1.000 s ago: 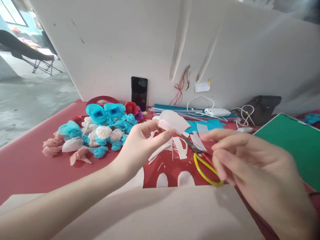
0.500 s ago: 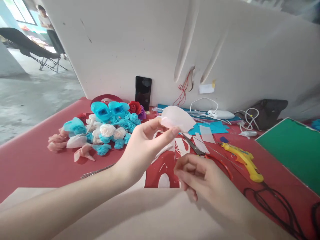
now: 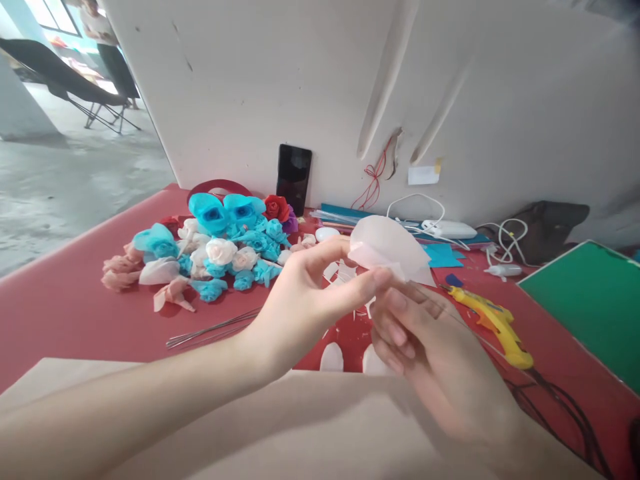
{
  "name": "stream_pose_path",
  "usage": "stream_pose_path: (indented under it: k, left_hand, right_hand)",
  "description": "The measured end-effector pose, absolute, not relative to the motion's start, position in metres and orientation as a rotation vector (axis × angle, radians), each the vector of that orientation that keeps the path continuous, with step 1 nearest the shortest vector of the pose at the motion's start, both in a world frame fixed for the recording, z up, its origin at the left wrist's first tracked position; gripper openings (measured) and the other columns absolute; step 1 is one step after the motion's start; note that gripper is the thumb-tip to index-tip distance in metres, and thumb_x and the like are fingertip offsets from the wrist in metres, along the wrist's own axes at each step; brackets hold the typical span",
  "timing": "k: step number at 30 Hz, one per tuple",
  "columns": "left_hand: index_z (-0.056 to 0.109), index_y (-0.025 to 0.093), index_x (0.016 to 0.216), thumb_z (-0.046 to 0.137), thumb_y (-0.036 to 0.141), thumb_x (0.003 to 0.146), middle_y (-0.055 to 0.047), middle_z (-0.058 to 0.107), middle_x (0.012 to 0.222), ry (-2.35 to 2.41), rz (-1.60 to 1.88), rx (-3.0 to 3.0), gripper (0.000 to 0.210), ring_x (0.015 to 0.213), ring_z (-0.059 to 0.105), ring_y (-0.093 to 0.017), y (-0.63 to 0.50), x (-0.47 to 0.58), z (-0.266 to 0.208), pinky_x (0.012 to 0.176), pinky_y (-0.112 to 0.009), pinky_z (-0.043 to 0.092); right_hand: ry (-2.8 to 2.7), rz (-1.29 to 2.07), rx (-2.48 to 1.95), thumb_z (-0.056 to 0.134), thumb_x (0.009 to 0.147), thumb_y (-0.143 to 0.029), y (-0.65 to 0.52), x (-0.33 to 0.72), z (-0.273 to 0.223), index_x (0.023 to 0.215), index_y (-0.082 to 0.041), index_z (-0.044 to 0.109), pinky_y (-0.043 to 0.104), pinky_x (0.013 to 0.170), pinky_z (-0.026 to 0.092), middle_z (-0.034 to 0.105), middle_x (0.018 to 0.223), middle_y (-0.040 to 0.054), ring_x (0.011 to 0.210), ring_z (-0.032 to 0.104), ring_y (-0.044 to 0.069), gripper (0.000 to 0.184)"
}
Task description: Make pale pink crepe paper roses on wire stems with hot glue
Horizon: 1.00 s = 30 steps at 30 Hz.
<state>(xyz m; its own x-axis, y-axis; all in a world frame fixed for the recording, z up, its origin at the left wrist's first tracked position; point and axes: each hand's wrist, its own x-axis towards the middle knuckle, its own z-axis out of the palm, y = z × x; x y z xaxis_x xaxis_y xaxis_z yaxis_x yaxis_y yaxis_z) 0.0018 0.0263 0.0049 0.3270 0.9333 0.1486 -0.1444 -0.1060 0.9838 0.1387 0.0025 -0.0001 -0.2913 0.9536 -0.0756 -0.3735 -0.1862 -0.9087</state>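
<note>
My left hand point(image 3: 305, 300) pinches a white paper petal point(image 3: 385, 243) between thumb and fingers, above the red table. Just below it, my right hand point(image 3: 430, 353) is curled, its thumb and fingertips closed at the petal's lower edge against my left thumb. Beside the right fingers runs a thin wire point(image 3: 475, 333); whether it is held is unclear. Small white petal pieces point(image 3: 331, 358) lie on the table under the hands. The scissors are hidden behind the right hand.
Blue, white and pink paper flowers point(image 3: 220, 250) are heaped at left, with wires point(image 3: 210, 330) in front. A yellow glue gun point(image 3: 493, 323) and green board point(image 3: 590, 300) lie right. A phone point(image 3: 294, 179) leans on the wall. A person point(image 3: 107, 50) stands far back.
My right hand has risen to meet the left at the petal's lower edge. The petal has moved slightly right, and the scissors have become covered. The whole view has shifted a little.
</note>
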Motion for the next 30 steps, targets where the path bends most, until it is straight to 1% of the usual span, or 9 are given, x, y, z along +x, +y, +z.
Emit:
stream_pose_path:
  k: [2,5,7,10,12,16,22,27,30]
  left_hand:
    - [0.062,0.019,0.082,0.06,0.034,0.079,-0.003,0.066,0.099,0.81,1.121,1.375,0.015,0.104,0.057,-0.022,0.026,0.001,0.006,0.079,-0.028,0.048]
    - [0.064,0.02,0.079,0.061,0.034,0.079,-0.002,0.064,0.108,0.842,1.16,1.413,0.015,0.107,0.056,-0.022,0.027,0.0,0.007,0.083,-0.027,0.046]
    - [0.064,0.02,0.076,0.061,0.035,0.079,0.0,0.066,0.106,0.829,1.163,1.405,0.016,0.105,0.058,-0.021,0.027,0.0,0.007,0.082,-0.026,0.046]
    - [0.064,0.02,0.078,0.059,0.035,0.081,0.0,0.068,0.099,0.772,1.148,1.322,0.016,0.101,0.06,-0.02,0.028,0.0,0.007,0.079,-0.026,0.048]
    - [0.064,0.02,0.081,0.059,0.036,0.081,-0.002,0.068,0.097,0.754,1.133,1.261,0.016,0.101,0.06,-0.021,0.028,0.0,0.007,0.079,-0.028,0.049]
    - [0.063,0.018,0.082,0.06,0.037,0.08,-0.003,0.068,0.099,0.766,1.101,1.192,0.019,0.105,0.057,-0.023,0.029,0.0,0.006,0.078,-0.028,0.049]
    - [0.062,0.019,0.072,0.061,0.031,0.08,0.003,0.067,0.083,0.682,1.135,1.137,0.014,0.087,0.061,-0.013,0.03,0.001,0.005,0.076,-0.019,0.046]
    - [0.062,0.018,0.08,0.057,0.033,0.082,0.0,0.066,0.084,0.663,1.035,1.212,0.016,0.09,0.06,-0.014,0.032,0.0,0.005,0.083,-0.022,0.044]
    - [0.062,0.017,0.077,0.055,0.032,0.083,0.0,0.067,0.082,0.676,0.991,1.315,0.017,0.089,0.062,-0.015,0.035,-0.002,0.006,0.082,-0.021,0.045]
  right_hand:
    - [-1.033,1.607,-0.877,0.066,0.076,-0.032,0.003,0.138,0.002,0.053,-0.016,0.051,0.015,0.04,0.031,0.037,0.047,-0.007,0.039,0.033,0.002,0.032]
    - [-1.096,1.466,-0.93,0.065,0.077,-0.031,0.002,0.139,0.004,0.046,-0.015,0.045,0.016,0.039,0.029,0.037,0.044,-0.0061,0.039,0.034,0.003,0.04]
    - [-1.135,1.381,-0.967,0.065,0.077,-0.03,0.002,0.141,0.005,0.046,-0.017,0.051,0.016,0.038,0.029,0.038,0.042,-0.0056,0.039,0.035,0.003,0.036]
    - [-1.126,1.269,-1.005,0.067,0.074,-0.027,0.003,0.145,0.005,0.062,-0.021,0.068,0.015,0.038,0.03,0.04,0.042,-0.0057,0.039,0.035,0.003,0.013]
    - [-1.075,1.213,-1.002,0.069,0.071,-0.025,0.004,0.146,0.003,0.069,-0.023,0.07,0.014,0.037,0.032,0.042,0.043,-0.0057,0.039,0.036,0.003,0.003]
    - [-1.041,1.16,-0.938,0.072,0.068,-0.02,0.005,0.148,0.0,0.061,-0.021,0.066,0.013,0.04,0.037,0.045,0.046,-0.0054,0.041,0.041,0.003,0.009]
    - [-1.074,1.348,-0.96,0.062,0.08,-0.028,0.009,0.151,0.004,0.07,-0.019,0.068,0.012,0.039,0.036,0.048,0.053,-0.0025,0.044,0.041,0.003,0.015]
    - [-1.095,1.671,-0.998,0.058,0.082,-0.028,0.016,0.159,0.013,0.076,-0.018,0.069,0.01,0.034,0.032,0.052,0.052,-0.0022,0.038,0.037,0.001,0.016]
    - [-1.095,1.806,-1.008,0.055,0.084,-0.027,0.015,0.165,0.019,0.078,-0.018,0.068,0.011,0.033,0.031,0.049,0.047,-0.0032,0.034,0.035,0.001,0.018]
